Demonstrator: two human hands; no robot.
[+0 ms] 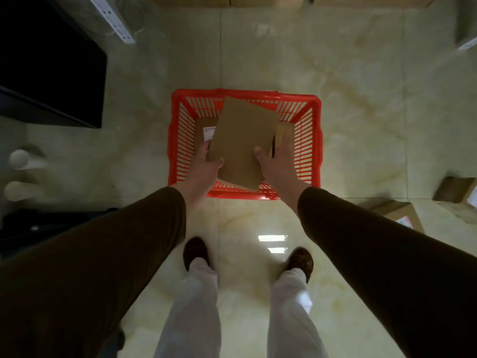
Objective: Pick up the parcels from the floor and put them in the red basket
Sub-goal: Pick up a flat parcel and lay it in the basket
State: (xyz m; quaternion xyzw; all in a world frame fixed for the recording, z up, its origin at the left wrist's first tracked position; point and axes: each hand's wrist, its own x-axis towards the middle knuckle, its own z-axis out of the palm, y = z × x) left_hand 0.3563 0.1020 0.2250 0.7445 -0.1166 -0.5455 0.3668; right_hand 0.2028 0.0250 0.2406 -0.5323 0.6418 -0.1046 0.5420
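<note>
A red slatted basket [180, 135] stands on the pale tiled floor straight ahead of my feet. Over its opening I hold a flat brown cardboard parcel [244, 140], tilted. My left hand [206, 166] grips its near left edge with the thumb on top. My right hand [273, 161] grips its right side, thumb on top and fingers round the edge. Inside the basket, under the held parcel, lies another brown parcel with a white label [207, 131], mostly hidden.
Two more cardboard parcels lie on the floor at the right: one with a label [402, 215] and one at the frame edge [456, 193]. A dark cabinet [51, 73] and white tubes [23, 160] stand at the left. Cardboard boxes [232, 0] line the far edge.
</note>
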